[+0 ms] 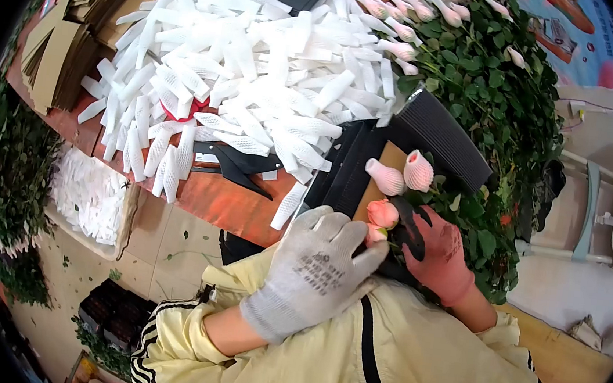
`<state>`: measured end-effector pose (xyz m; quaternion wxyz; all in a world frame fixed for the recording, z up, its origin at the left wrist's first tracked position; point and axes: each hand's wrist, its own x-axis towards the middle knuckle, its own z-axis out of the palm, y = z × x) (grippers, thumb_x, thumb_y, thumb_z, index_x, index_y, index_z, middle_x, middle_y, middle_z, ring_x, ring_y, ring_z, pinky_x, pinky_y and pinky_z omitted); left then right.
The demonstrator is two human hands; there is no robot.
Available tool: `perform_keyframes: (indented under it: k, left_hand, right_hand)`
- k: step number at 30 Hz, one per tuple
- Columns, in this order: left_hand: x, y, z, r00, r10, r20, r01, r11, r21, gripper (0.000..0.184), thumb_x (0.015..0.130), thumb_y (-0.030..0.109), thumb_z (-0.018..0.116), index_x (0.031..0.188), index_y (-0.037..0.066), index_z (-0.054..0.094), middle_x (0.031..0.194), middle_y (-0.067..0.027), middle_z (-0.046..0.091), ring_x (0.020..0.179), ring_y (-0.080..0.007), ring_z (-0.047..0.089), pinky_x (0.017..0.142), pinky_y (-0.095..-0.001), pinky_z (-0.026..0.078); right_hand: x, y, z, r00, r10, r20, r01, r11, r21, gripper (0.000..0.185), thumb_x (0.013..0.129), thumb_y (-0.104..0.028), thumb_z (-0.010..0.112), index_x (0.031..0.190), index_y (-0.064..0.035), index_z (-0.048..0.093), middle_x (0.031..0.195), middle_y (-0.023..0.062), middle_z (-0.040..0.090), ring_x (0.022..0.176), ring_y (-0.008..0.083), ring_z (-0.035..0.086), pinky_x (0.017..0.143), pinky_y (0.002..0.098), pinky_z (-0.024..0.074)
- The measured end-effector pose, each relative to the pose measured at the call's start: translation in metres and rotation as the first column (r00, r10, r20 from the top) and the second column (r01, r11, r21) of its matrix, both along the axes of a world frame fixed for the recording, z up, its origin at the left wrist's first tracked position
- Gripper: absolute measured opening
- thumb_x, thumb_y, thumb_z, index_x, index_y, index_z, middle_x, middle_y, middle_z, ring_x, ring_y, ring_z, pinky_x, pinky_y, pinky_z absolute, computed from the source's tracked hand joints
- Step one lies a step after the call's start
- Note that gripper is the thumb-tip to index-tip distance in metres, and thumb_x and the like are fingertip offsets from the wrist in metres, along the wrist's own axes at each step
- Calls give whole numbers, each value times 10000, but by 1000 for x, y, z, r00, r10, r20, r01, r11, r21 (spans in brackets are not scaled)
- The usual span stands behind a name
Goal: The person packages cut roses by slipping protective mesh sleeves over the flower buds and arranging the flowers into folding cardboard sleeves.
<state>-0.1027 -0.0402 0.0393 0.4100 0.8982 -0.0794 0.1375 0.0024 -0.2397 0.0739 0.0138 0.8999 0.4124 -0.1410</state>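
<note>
My left hand point(321, 270), in a grey-white glove with dark print, bends over the near edge of a black ribbed trough point(349, 166). Its thumb and forefinger close around a small peach rose point(375, 234). A second, coral rose point(382, 213) lies just above, uncovered. To the right, my right hand point(433, 252) wears a pinkish-red glove with black fingers, which are stretched and apart beside the coral rose. Farther up the trough's cardboard lining point(391, 159) rest two netted roses, one pale point(384, 178) and one pink point(418, 170). The stems below my hands are hidden.
White foam net sleeves point(258, 76) are heaped over the table, with black scissors point(239, 166) at the pile's edge. Leafy netted roses point(473, 67) lie at right. Folded cardboard point(62, 50) stands at left; a bin of white sleeves point(91, 200) sits below. A chair point(589, 211) stands right.
</note>
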Motion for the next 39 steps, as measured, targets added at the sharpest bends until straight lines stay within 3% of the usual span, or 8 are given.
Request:
perform_keyframes:
  k: [2, 7, 9, 10, 14, 23, 25, 39]
  left_hand:
    - [1, -4, 1, 984, -42, -174, 46, 999, 20, 423, 670, 353, 723, 1041, 171, 633, 968, -58, 505, 969, -259, 493, 836, -424, 396]
    - [0, -8, 4, 988, -22, -150, 32, 997, 68, 442, 665, 345, 719, 1063, 175, 631, 985, -59, 514, 965, -268, 489, 843, -427, 385]
    - [-1, -7, 2, 989, -19, -144, 29, 997, 69, 439, 672, 331, 713, 1072, 171, 628, 994, -60, 516, 966, -275, 486, 845, -429, 381]
    - [-1, -6, -1, 997, 21, -73, -19, 1000, 24, 395, 677, 300, 706, 1035, 153, 627, 964, -58, 514, 950, -265, 494, 836, -418, 389]
    - [-3, 10, -1, 991, 136, 0, -135, 988, -75, 340, 690, 225, 681, 999, 95, 626, 925, -75, 554, 905, -266, 531, 804, -418, 394]
    - [2, 16, 1, 985, 173, 7, -170, 976, -133, 276, 682, 180, 697, 940, 97, 650, 873, -50, 584, 857, -246, 548, 779, -395, 395]
    - [7, 9, 3, 990, 137, 45, -129, 979, -160, 252, 678, 185, 707, 913, 109, 654, 862, -39, 583, 839, -242, 553, 758, -392, 401]
    - [32, -12, 3, 983, 17, 181, 21, 978, -209, 237, 630, 187, 738, 849, 145, 659, 813, -7, 582, 773, -227, 573, 681, -369, 433]
  right_hand:
    - [0, -2, 8, 999, -44, 15, 43, 999, 33, 571, 657, -153, 736, 1174, -73, 506, 1217, 178, 503, 1022, 339, 522, 874, 406, 405]
    - [-3, 5, 29, 998, -63, 14, 59, 980, 187, 471, 649, -201, 747, 1081, -114, 579, 1155, 150, 543, 913, 331, 559, 847, 401, 419]
    - [-2, 12, 28, 984, -86, -157, 69, 991, -111, 426, 665, -247, 733, 1053, -126, 604, 1118, 110, 565, 881, 315, 567, 826, 398, 426]
    - [-7, 8, 18, 999, -23, -23, 20, 993, -117, 424, 681, -269, 716, 1071, -144, 605, 1082, 80, 579, 892, 289, 569, 822, 388, 426]
    - [0, 26, 17, 995, -38, -96, 22, 987, -160, 272, 708, -293, 689, 871, -109, 573, 866, 67, 594, 816, 258, 601, 706, 377, 460]
    - [2, -21, -16, 969, 60, -241, 20, 948, 317, 439, 677, -94, 649, 1110, -62, 582, 1158, 118, 570, 1019, 315, 554, 886, 394, 423]
    - [-3, -25, -13, 900, -62, -431, 272, 853, 445, 441, 666, -50, 626, 1102, -18, 570, 1191, 160, 544, 1062, 318, 544, 918, 394, 414]
    - [-5, -41, -27, 921, -36, -389, 224, 863, 452, 567, 679, -40, 658, 1220, -55, 492, 1285, 136, 478, 1128, 293, 499, 959, 368, 364]
